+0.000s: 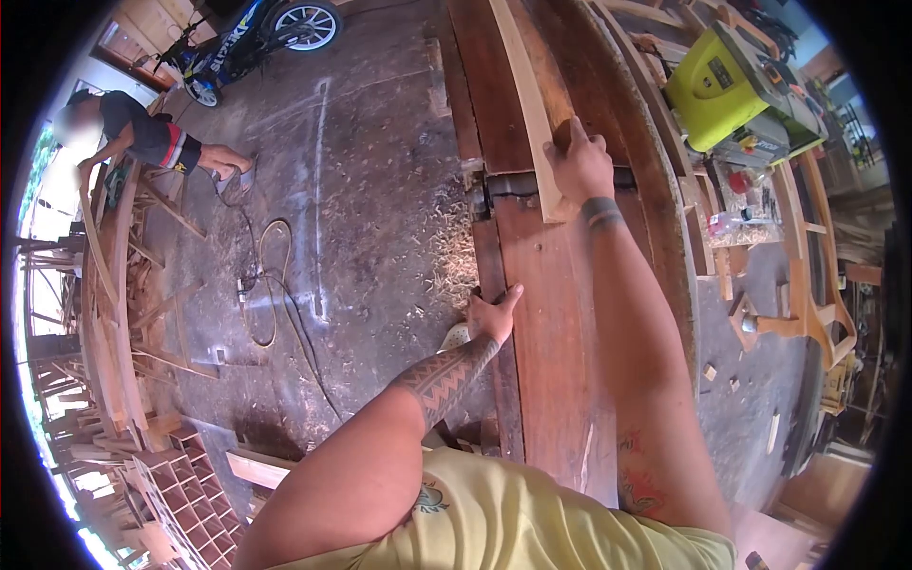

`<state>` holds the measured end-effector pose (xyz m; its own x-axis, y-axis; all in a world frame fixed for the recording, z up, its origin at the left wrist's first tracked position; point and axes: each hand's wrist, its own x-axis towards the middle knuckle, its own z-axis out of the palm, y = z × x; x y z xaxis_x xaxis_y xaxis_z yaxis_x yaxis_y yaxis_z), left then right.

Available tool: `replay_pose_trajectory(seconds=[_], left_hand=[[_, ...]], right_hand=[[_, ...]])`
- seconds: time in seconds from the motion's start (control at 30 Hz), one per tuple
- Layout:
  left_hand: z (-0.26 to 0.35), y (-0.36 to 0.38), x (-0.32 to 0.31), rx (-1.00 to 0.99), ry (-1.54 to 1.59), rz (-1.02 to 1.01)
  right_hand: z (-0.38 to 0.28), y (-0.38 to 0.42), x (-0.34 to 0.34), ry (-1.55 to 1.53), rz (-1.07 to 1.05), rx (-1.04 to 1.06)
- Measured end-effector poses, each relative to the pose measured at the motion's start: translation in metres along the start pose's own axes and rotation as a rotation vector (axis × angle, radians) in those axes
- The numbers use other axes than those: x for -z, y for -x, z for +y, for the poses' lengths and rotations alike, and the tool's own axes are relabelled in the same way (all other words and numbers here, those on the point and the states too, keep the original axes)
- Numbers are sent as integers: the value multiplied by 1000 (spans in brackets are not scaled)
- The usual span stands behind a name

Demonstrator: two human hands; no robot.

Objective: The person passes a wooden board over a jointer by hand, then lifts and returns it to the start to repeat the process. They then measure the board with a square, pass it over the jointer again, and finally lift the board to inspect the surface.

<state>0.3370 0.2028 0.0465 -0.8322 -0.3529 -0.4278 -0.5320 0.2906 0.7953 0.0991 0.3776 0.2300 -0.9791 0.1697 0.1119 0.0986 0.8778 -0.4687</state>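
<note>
A long pale wooden board (525,71) stretches away over the reddish-brown wooden bench (551,313), across a dark slot with a roller or blade (613,178). My right hand (581,171) is closed on the near end of this board, with the thumb side partly hidden. Lower down and to the left, my left hand (496,313) rests on the bench's left edge, thumb and fingers apart, holding nothing. Wood shavings (456,261) lie on the floor beside the bench.
Another person (152,133) bends over lumber at the left. A motorcycle (237,47) stands at the top left. A cable (285,285) loops over the floor. On the right are a green machine (717,85) and wooden frames (822,294).
</note>
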Motion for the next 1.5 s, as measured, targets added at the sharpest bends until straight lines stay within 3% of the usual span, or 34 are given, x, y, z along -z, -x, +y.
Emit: replay_pose_trajectory(seconds=[1.07,1.2,1.33,1.5], left_hand=[[15,11,9,-29,84,-20],[-8,1,-4,-37,15,28],[2,5,6,35,22,-81],[12,10,9,35,53,-68]], right_hand=[[-13,-52,-7,46,2,-21],[-18,-58,-5,48,-21,-31],[-23,-62,-2,33,-43,-50],[-24,-71,-5,21,-48,-55]])
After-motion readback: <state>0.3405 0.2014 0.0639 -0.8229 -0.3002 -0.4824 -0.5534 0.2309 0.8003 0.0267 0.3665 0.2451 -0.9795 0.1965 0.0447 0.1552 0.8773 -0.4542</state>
